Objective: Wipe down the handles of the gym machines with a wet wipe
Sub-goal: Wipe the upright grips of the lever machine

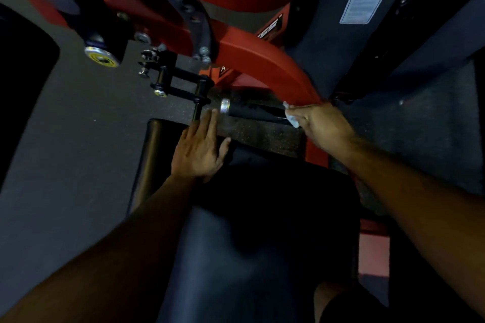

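The right hand (324,123) has its fingers (295,113) clenched around a white wet wipe (292,119) at the inner end of the machine's black handle grip (252,113), seemingly to scrub it, while the left hand (198,151), fingers released flat, braces on the black seat pad (154,155).

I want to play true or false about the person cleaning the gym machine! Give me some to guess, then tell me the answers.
1. The right hand holds a white wipe against the black handle. True.
2. The left hand grips the handle. False: its fingers are straight and it grips nothing.
3. The machine's frame is red. True.
4. The handle's end cap is yellow. False: it is silver.
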The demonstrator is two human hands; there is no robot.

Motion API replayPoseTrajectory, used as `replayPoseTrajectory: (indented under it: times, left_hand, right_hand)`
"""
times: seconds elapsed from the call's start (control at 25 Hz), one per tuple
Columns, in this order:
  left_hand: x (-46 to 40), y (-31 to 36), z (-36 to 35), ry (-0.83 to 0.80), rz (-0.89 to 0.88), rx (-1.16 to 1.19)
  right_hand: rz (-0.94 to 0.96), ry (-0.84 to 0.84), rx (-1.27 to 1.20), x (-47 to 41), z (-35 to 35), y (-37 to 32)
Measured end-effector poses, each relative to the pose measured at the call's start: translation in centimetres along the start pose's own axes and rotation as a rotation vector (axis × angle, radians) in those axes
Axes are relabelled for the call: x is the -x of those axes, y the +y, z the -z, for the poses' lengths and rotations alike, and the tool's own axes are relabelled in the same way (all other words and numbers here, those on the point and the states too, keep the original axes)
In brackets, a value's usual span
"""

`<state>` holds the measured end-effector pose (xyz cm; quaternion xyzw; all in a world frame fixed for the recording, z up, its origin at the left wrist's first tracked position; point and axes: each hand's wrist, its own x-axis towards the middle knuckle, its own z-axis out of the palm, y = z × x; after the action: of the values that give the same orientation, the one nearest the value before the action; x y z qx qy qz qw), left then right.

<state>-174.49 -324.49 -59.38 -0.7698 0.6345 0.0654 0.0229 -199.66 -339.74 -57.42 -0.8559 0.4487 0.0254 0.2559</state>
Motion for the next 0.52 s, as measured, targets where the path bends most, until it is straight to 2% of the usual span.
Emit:
replayPoseTrajectory:
  times: [0.08,0.16,0.28,0.36,0.48,0.52]
  left_hand:
    - [0.7,-1.3,-0.3,-0.006,-0.008,-0.103]
    - [0.3,-1.8,-0.8,-0.006,-0.029,-0.175]
    - [0.4,-1.6,-0.6,-0.018,-0.043,-0.189]
    - [0.2,-1.6,-0.5,-0.020,-0.047,-0.189]
    - [0.4,-1.7,-0.4,-0.047,-0.039,-0.193]
    - [0.4,-1.6,-0.4,-0.044,-0.045,-0.188]
  right_hand:
    - [-0.066,0.021,0.000,-0.2,-1.3,-1.6]
    - [-0.054,0.070,-0.016,-1.8,-2.2,-3.3]
    - [-0.031,0.190,-0.214,-2.7,-2.8,-5.6]
    - [0.067,0.216,-0.087,-1.8,-2.3,-5.9]
    - [0.355,0.287,-0.006,-0.1,-2.6,-2.3]
    - [0.323,0.354,0.048,0.2,-2.5,-1.0]
